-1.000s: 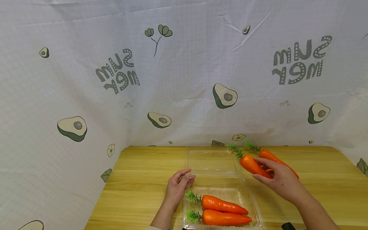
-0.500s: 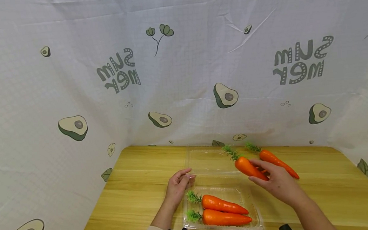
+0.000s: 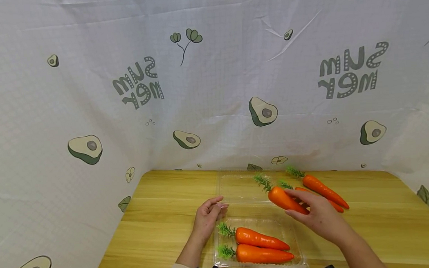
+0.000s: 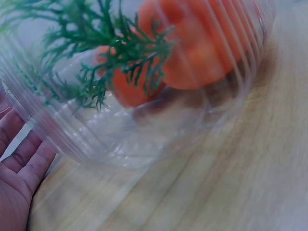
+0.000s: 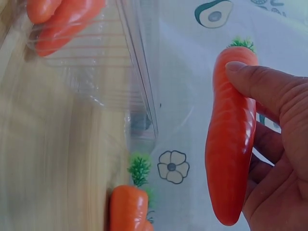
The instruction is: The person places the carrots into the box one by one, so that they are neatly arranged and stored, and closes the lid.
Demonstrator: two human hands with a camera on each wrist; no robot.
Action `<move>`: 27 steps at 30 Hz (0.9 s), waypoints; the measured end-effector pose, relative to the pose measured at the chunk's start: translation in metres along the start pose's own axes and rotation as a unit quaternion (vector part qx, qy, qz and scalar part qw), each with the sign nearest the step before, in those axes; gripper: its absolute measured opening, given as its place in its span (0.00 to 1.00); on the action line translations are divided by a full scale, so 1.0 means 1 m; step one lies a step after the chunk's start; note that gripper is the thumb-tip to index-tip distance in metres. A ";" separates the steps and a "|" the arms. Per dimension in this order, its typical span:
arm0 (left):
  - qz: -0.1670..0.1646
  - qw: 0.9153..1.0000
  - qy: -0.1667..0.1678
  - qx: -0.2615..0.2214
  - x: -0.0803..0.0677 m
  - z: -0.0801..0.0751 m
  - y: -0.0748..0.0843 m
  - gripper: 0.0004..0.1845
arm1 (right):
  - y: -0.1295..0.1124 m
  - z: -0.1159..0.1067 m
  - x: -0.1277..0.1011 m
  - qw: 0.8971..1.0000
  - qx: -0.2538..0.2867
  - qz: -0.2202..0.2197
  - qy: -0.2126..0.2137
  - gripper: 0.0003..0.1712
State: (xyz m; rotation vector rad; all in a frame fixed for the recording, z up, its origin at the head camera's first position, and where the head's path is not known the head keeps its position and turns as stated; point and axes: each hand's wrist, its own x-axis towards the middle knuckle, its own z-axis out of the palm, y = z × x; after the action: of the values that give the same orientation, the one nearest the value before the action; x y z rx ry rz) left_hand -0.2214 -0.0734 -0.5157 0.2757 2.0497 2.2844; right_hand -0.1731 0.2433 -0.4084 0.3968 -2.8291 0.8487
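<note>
The right hand [image 3: 320, 215] grips a carrot [image 3: 285, 199] above the open lid of the clear plastic tray [image 3: 297, 260], fingers curled round it. The left hand [image 3: 206, 218] rests with relaxed fingers against the tray's left edge, holding nothing. 2 carrots [image 3: 260, 246] lie inside the tray, and 2 more [image 3: 323, 191] on the wooden table [image 3: 157, 219].

Left hand [image 3: 207, 217] resting, fingers relaxed, right hand [image 3: 317, 212] raised, fingers curled in a grip

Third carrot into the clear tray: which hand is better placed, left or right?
Right. The right hand already grips a carrot, raised just behind the clear tray. The left hand rests at the tray's left corner, holding nothing.
</note>
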 end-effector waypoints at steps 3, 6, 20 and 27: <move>0.001 1.000 -0.001 -0.002 0.000 0.000 0.000 0.22 | -0.002 0.002 -0.001 1.000 0.006 -0.013 -0.001 0.31; -0.001 1.000 0.001 -0.004 -0.001 0.000 0.001 0.22 | -0.003 0.006 -0.001 0.999 0.014 -0.029 -0.004 0.31; -0.010 1.000 0.001 -0.009 0.001 0.000 0.000 0.22 | -0.009 0.017 0.000 0.999 0.016 -0.039 -0.028 0.29; -0.013 1.000 0.002 -0.012 0.000 0.000 0.000 0.22 | -0.010 0.023 0.000 0.999 0.023 -0.028 -0.039 0.29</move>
State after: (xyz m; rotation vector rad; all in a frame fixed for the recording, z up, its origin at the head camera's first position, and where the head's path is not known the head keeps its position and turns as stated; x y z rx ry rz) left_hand -0.2217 -0.0734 -0.5154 0.2412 2.0149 2.2950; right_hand -0.1721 0.2221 -0.4218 0.5234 -2.8582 0.9064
